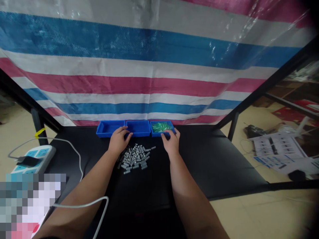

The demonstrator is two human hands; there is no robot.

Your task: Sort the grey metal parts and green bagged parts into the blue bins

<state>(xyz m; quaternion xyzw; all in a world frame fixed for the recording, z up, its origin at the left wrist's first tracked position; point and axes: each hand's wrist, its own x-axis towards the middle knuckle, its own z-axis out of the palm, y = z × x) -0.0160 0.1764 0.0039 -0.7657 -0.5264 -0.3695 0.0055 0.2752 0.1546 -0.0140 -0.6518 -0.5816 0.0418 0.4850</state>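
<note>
Cut-off forearms (77, 199); left hand (119, 141) and right hand (171, 141) hide blue tray rims (138, 128).

**Pixelated patch (30, 205):** at 9 o'clock; blurs whatever lies there and cuts off the lower end of the power strip (32, 159).
**Green pieces (159, 127):** at 12 o'clock, in the right tray; too small to identify individually.
**Grey metal pieces (134, 159):** at 12 o'clock; too small to tell their exact type.
**Tray rims:** at 12 o'clock; my left hand (119, 141) and right hand (171, 142) hide parts of the front rims of the blue trays (138, 128).
**Printed sheets (279, 149):** at 2 o'clock; text too small to read.
</note>
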